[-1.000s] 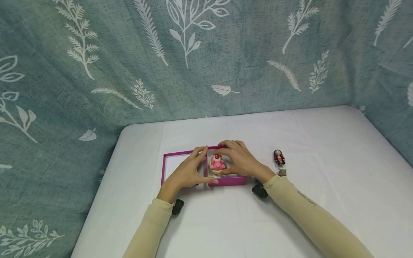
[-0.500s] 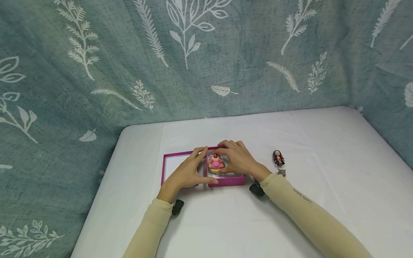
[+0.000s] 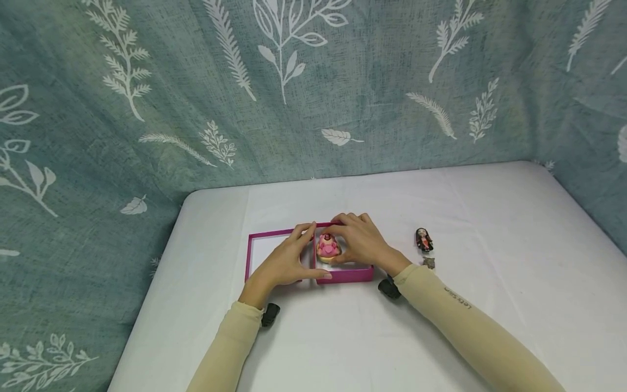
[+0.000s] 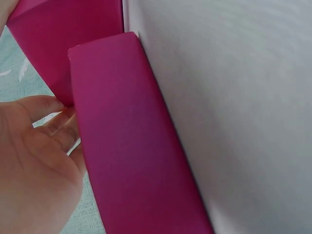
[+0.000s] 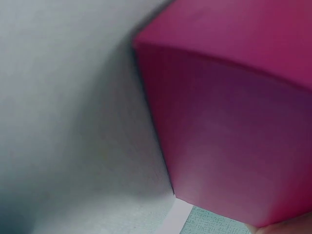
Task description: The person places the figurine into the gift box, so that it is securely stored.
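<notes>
A pink toy bear figure [image 3: 327, 247] with a yellowish base sits in the left part of an open magenta box [image 3: 345, 276]. My right hand [image 3: 362, 242] reaches into that box and holds the bear between thumb and fingers. My left hand [image 3: 283, 262] grips the box's left side, fingers at the back corner and thumb at the front. Under the left hand, and partly hidden by it, lies a shallow magenta tray or lid [image 3: 248, 255] with a white inside. Magenta walls fill much of both wrist views; the left wrist view also shows part of the left palm [image 4: 39, 161].
A small dark-haired doll [image 3: 423, 240] lies right of the box, with a tiny grey-brown piece [image 3: 428, 262] just in front of it. White cloth covers the table [image 3: 343, 337]. A green leaf-patterned curtain [image 3: 313, 125] hangs behind.
The bear figure and my right hand have shifted slightly left inside the box, mostly during the first half second. My left hand has stayed in place.
</notes>
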`<state>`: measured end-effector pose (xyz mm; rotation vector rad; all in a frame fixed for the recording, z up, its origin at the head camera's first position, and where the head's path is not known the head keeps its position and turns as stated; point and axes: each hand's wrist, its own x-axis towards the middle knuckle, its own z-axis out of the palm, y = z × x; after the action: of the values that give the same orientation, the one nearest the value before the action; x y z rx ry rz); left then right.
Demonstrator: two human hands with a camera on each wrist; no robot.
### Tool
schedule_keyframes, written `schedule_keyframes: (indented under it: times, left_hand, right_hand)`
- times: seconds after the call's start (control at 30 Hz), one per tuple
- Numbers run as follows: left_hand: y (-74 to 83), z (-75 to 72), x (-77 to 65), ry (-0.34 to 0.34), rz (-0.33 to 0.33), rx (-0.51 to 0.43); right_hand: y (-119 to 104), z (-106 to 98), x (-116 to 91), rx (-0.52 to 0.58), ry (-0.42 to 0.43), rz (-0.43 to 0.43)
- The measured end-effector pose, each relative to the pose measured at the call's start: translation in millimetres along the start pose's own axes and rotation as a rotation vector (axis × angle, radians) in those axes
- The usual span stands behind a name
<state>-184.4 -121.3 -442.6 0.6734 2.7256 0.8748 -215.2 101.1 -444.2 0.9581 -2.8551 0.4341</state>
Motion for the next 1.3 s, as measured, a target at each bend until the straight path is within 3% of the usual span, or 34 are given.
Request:
schedule_keyframes:
  times: [1.3]
  left_hand:
    - [1.8, -0.1, -0.9, 0.003, 0.005, 0.001]
  right_hand:
    - [0.9, 3.0, -4.0, 0.009, 0.02, 0.004]
